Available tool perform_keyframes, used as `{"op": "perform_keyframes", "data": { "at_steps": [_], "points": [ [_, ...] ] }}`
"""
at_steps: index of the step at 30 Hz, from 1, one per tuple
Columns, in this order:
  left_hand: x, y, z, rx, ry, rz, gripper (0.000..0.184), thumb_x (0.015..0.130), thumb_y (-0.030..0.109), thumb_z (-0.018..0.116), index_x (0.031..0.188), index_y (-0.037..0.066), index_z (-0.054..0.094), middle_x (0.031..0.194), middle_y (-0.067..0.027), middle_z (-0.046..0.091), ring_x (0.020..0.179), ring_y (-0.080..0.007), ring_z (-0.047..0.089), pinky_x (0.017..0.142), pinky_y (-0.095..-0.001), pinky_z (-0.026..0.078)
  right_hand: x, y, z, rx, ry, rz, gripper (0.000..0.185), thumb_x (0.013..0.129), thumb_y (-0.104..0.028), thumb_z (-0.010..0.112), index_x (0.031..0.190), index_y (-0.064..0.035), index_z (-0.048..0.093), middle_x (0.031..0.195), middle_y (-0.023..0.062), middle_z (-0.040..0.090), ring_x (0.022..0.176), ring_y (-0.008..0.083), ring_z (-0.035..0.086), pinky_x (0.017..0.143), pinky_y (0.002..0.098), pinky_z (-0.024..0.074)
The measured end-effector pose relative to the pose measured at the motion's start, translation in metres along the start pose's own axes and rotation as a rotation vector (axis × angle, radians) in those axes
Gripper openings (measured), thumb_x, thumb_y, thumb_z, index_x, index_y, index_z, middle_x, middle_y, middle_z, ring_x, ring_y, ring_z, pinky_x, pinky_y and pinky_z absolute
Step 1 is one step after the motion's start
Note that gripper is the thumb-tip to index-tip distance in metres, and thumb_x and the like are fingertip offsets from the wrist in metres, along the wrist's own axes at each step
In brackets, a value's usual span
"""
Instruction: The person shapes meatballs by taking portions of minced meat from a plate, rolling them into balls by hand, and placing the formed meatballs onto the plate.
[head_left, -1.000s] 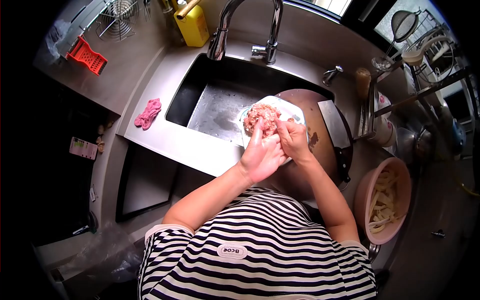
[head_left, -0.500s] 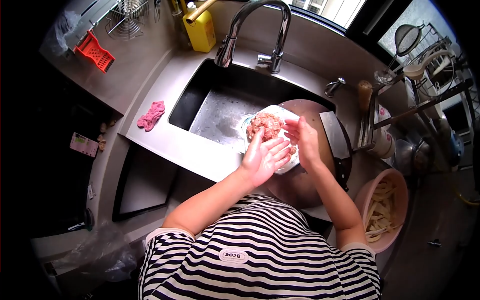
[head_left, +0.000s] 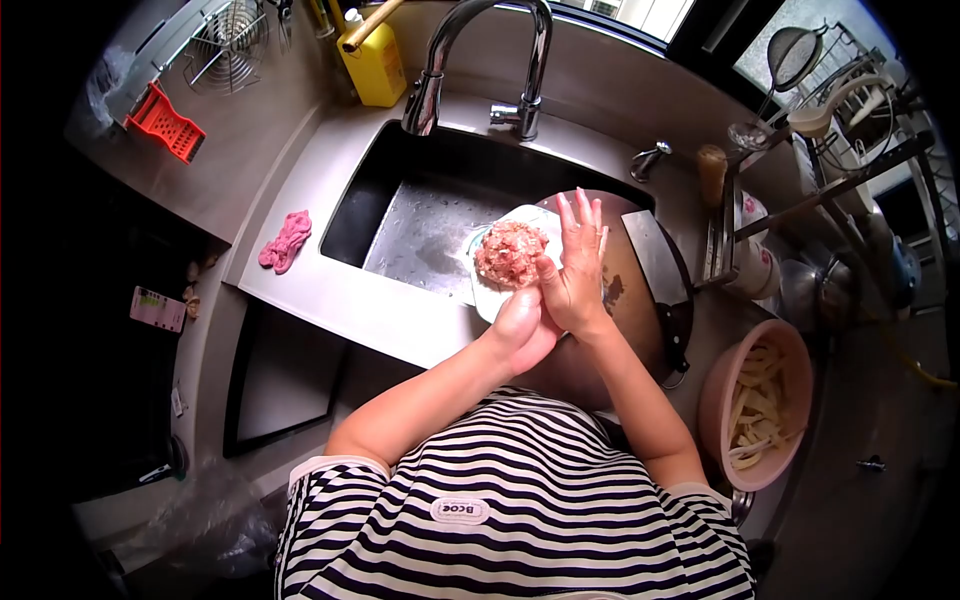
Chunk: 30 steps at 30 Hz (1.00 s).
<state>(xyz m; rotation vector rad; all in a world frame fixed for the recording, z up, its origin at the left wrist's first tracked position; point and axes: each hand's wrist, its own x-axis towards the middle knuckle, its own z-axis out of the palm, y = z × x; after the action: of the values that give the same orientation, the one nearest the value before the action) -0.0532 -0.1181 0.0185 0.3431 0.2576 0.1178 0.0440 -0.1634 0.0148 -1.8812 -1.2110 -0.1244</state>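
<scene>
A white plate (head_left: 485, 301) with a mound of raw minced meat (head_left: 511, 253) sits over the sink's front right edge, partly on a round brown chopping board (head_left: 630, 290). My right hand (head_left: 575, 275) is above the plate's right side, its fingers stretched upward, with nothing held in it. Its heel and thumb press against my left hand (head_left: 525, 330), just in front of the meat. Most of the left fingers are hidden behind the right hand, so their shape cannot be made out. A cleaver (head_left: 656, 265) lies on the board's right side.
The dark sink (head_left: 420, 215) has a chrome faucet (head_left: 530, 90) behind it. A pink cloth (head_left: 286, 241) lies on the counter to the left. At the right is a pink basin (head_left: 712, 400) of pale strips, below a dish rack (head_left: 735, 235). A yellow bottle (head_left: 374, 65) stands at the back.
My hands have come together from apart. The right hand has moved left with its fingers raised, and the left palm has turned away. The whole view has shifted slightly.
</scene>
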Motion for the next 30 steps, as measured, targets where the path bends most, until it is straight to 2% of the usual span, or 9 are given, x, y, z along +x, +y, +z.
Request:
{"op": "perform_keyframes", "data": {
  "at_steps": [2,6,7,9,13,21,23,25,30],
  "points": [
    [0.000,-0.001,-0.003,-0.053,0.027,-0.064,0.049,0.098,0.033,0.031,0.139,0.005,0.029,0.139,-0.0095,0.038,0.123,-0.0211,0.041,0.106,-0.0380,0.031,-0.003,0.004,-0.001,-0.056,0.002,-0.003,0.079,0.083,-0.063,0.041,0.140,-0.0092,0.031,0.146,0.0203,0.019,0.135,0.0434,0.013,0.105,0.0606,0.0053],
    [0.008,0.000,-0.007,-0.038,-0.120,0.150,0.057,0.095,0.038,0.035,0.141,0.007,0.023,0.142,-0.0139,0.033,0.127,-0.0273,0.036,0.107,-0.0407,0.029,-0.017,-0.021,0.003,0.201,-0.129,-0.041,0.079,0.085,-0.063,0.037,0.140,-0.0064,0.029,0.146,0.0219,0.019,0.135,0.0438,0.013,0.106,0.0561,0.0092],
    [0.005,0.001,-0.006,0.111,-0.118,0.222,0.062,0.093,0.042,0.039,0.142,0.009,0.021,0.143,-0.0153,0.030,0.129,-0.0298,0.034,0.107,-0.0419,0.028,-0.021,-0.033,0.003,0.208,-0.172,-0.051,0.080,0.086,-0.063,0.035,0.141,-0.0059,0.029,0.146,0.0219,0.019,0.135,0.0438,0.013,0.106,0.0554,0.0101],
    [0.009,0.005,-0.012,0.030,-0.155,0.154,0.062,0.093,0.042,0.039,0.143,0.010,0.021,0.143,-0.0150,0.030,0.129,-0.0295,0.034,0.107,-0.0418,0.028,-0.023,-0.053,0.007,0.304,-0.089,-0.171,0.080,0.086,-0.065,0.033,0.140,-0.0065,0.030,0.146,0.0218,0.020,0.135,0.0440,0.013,0.106,0.0556,0.0108],
    [0.012,-0.002,-0.023,-0.070,-0.155,-0.028,0.062,0.092,0.043,0.040,0.143,0.012,0.022,0.143,-0.0145,0.029,0.129,-0.0288,0.034,0.107,-0.0417,0.027,-0.011,-0.048,0.005,0.295,-0.100,-0.198,0.080,0.085,-0.066,0.035,0.139,-0.0076,0.032,0.145,0.0215,0.022,0.135,0.0445,0.014,0.106,0.0555,0.0104],
    [-0.002,0.022,-0.005,-0.074,-0.133,0.080,0.055,0.095,0.046,0.032,0.140,0.014,0.028,0.142,-0.0099,0.033,0.128,-0.0276,0.036,0.107,-0.0418,0.029,-0.010,-0.019,0.000,-0.043,-0.183,-0.146,0.076,0.087,-0.061,0.035,0.139,-0.0056,0.032,0.146,0.0204,0.021,0.136,0.0423,0.014,0.108,0.0532,0.0093],
    [0.001,0.031,-0.008,-0.125,-0.075,-0.024,0.057,0.095,0.048,0.029,0.141,0.015,0.027,0.144,-0.0077,0.032,0.128,-0.0252,0.035,0.106,-0.0422,0.029,-0.020,-0.033,0.005,0.046,-0.249,-0.170,0.079,0.086,-0.060,0.039,0.140,-0.0031,0.028,0.146,0.0217,0.021,0.136,0.0426,0.013,0.108,0.0519,0.0079],
    [0.016,0.020,-0.035,-0.273,-0.345,0.002,0.066,0.093,0.054,0.029,0.142,0.011,0.023,0.144,-0.0082,0.030,0.131,-0.0269,0.031,0.106,-0.0398,0.028,-0.026,-0.051,0.010,0.207,-0.197,-0.167,0.080,0.085,-0.061,0.041,0.141,-0.0058,0.029,0.145,0.0216,0.023,0.135,0.0433,0.017,0.107,0.0558,0.0102],
    [0.013,0.006,-0.025,-0.102,-0.274,0.009,0.060,0.094,0.050,0.030,0.142,0.014,0.024,0.144,-0.0077,0.030,0.130,-0.0255,0.033,0.107,-0.0411,0.027,-0.001,-0.038,0.005,0.277,-0.140,-0.128,0.081,0.085,-0.062,0.040,0.141,-0.0057,0.026,0.145,0.0214,0.024,0.135,0.0423,0.017,0.107,0.0535,0.0110]
  ]
}}
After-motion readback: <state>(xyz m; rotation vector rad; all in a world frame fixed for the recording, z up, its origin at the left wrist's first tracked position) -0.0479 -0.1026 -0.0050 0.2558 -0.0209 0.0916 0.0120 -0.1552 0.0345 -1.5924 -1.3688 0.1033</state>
